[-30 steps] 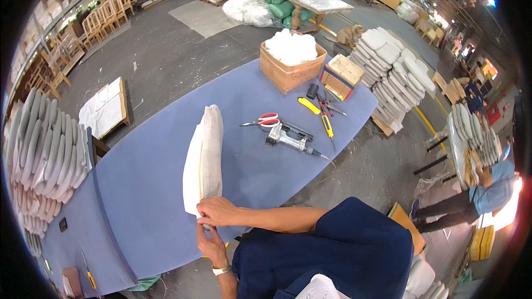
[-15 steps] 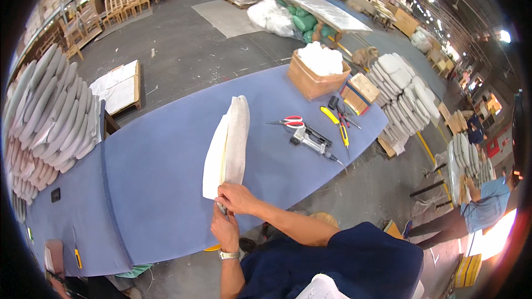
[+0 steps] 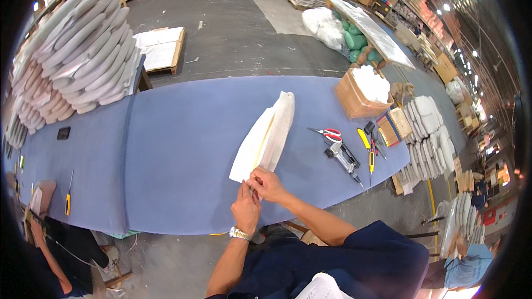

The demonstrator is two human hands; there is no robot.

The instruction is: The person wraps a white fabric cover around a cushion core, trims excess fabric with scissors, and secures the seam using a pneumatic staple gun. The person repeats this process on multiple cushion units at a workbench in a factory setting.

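A pale grey fabric-covered seat pad stands tilted on the blue-covered table, its white underside and a yellowish foam or board edge showing on the left. My right hand is closed on the fabric at the pad's near end. Just below it, my left hand, with a metal watch on the wrist, pinches the same end, fingertips touching the right hand's. The exact bit of fabric between the fingers is hidden. To the right of the pad lie red-handled scissors and a silver staple gun with a hose.
Yellow-handled tools and a carton of white stuffing lie at the table's right end. Stacked grey pads rise at the left. A screwdriver and a dark phone rest near a co-worker's arm at lower left.
My view has turned left, so the table and pad appear further right and more level. Both hands stay at the pad's near end, the left fingers now closer to the right hand.
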